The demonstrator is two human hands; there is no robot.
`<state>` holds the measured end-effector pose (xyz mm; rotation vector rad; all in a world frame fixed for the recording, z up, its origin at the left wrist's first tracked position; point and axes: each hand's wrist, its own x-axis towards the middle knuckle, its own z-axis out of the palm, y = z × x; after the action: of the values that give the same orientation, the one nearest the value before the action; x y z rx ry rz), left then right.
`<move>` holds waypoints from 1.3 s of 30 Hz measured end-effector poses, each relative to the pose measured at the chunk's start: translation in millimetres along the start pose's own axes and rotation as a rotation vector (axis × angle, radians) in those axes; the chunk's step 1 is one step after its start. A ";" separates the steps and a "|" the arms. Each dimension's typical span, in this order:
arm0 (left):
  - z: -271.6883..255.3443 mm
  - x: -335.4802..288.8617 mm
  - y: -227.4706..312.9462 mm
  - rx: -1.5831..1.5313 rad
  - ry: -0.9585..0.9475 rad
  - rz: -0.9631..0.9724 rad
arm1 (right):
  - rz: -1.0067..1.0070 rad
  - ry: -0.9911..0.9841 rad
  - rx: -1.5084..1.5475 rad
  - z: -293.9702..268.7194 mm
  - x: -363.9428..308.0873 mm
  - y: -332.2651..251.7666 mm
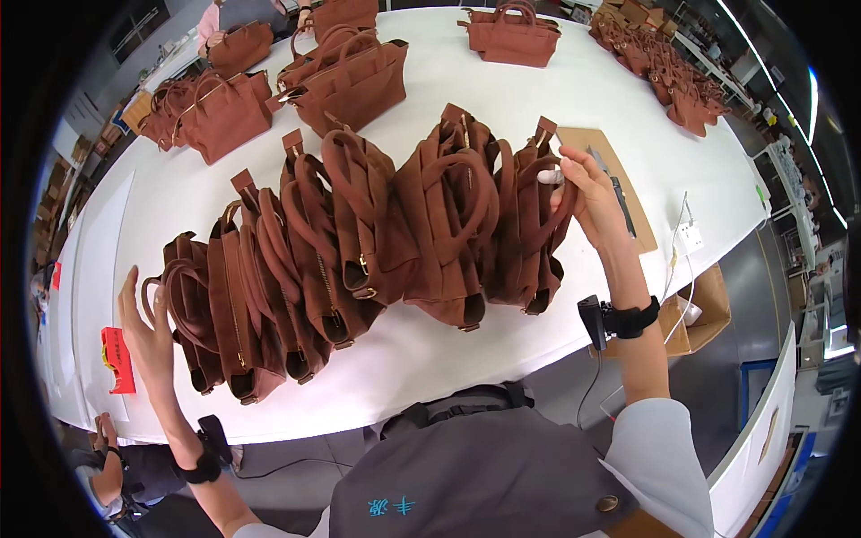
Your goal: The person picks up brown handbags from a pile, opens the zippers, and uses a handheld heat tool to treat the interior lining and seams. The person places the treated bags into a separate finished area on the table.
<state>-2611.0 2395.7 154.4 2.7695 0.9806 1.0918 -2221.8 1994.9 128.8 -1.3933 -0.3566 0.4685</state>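
Hands Bracket a Row of Brown Bags

Your two hands frame a tightly packed row of brown bags (444, 264) on the white counter (430, 386), the line running from 9 o'clock through the centre to 2 o'clock, handles standing up and openings facing upward. Between 8 and 9 o'clock, your left hand (149, 334) stands at the row's end, its grip spread, thumb apart from the fingers, just beside the outermost bag's handle; whether they touch cannot be told. At 2 o'clock, your right hand (592, 199), a white cover (550, 177) on one finger, curves at the handle of the row's other end bag; you cannot tell from this angle whether its grip pinches the strap.

Just beyond that hand, a brown board (641, 199) bears a dark tool (621, 202). A white power socket (689, 237) sits at 3 o'clock, and a red box (117, 360) lies just outside your left hand. More brown bags stand at 10 and 11 o'clock, a single bag (513, 40) sits between 12 and 1, and a heap of bags (659, 67) spreads between 1 and 2. A co-worker (256, 13) stands across the counter at 11 o'clock.
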 end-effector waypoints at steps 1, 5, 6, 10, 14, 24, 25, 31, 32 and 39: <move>-6.0 -2.6 44.8 -0.163 -0.023 0.035 | -0.027 0.019 -0.014 -6.6 -2.9 1.4; 10.3 -24.5 225.0 -0.772 -0.412 0.223 | -0.087 0.113 0.231 -40.9 -8.1 9.4; 21.5 -31.5 254.6 -0.836 -0.548 0.294 | -0.070 0.075 0.344 -45.9 -9.4 9.3; 104.2 -53.4 353.3 -1.016 -0.782 0.245 | -0.024 0.029 0.420 -40.8 -18.6 5.5; 155.7 -62.9 409.8 -0.768 -0.710 0.349 | -0.105 -0.026 0.034 -47.7 -38.6 3.8; 181.8 -60.5 373.8 -1.022 -0.759 -0.262 | 0.015 0.365 -0.387 -155.0 -37.0 46.2; 183.6 -62.4 373.0 -1.008 -0.753 -0.251 | -0.196 0.411 -0.753 -154.8 -35.9 50.7; 162.6 -88.0 382.5 -0.859 -0.790 -0.124 | -0.776 -0.369 -0.925 -117.0 -45.7 52.0; 156.9 -93.3 383.2 -0.827 -0.797 -0.117 | -0.773 -0.441 -0.896 -108.8 -47.3 52.1; 160.6 -117.3 376.2 -0.983 -0.849 -0.321 | -0.744 -0.684 -1.084 -68.8 -56.0 48.5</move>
<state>-2370.6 2062.0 45.3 1.8278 0.5067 0.1575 -2240.1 1913.0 72.5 -1.9216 -1.8144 0.0750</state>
